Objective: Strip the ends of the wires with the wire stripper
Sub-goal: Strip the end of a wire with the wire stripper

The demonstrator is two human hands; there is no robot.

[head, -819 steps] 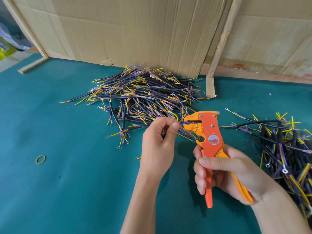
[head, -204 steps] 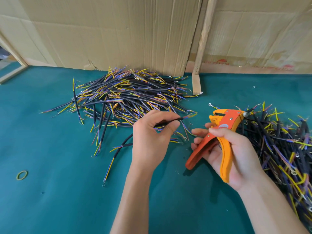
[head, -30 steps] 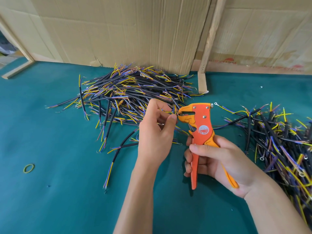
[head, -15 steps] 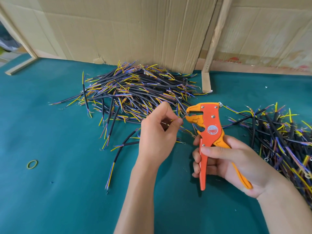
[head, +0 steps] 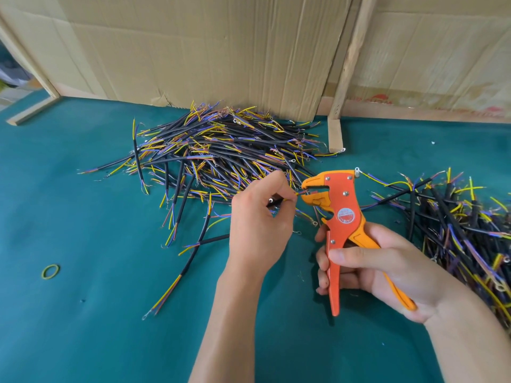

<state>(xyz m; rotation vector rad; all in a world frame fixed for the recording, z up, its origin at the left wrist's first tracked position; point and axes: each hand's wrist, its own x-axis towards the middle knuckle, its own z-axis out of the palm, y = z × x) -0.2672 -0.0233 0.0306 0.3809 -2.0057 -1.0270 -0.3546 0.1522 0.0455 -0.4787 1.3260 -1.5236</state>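
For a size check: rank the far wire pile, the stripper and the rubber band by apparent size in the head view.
1. Far wire pile, largest by far.
2. Stripper; it lies nearer the camera, which flatters it, yet the pile covers more.
3. Rubber band, smallest.

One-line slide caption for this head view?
Left hand feeds a wire into the orange wire stripper gripped by the right hand, wire piles either side.

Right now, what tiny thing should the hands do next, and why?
Probably squeeze the handles. The left hand pinches a wire whose tip sits in the open mouth of the orange wire stripper, and the right hand already wraps the handles, which look spread apart. Squeezing should strip that end.
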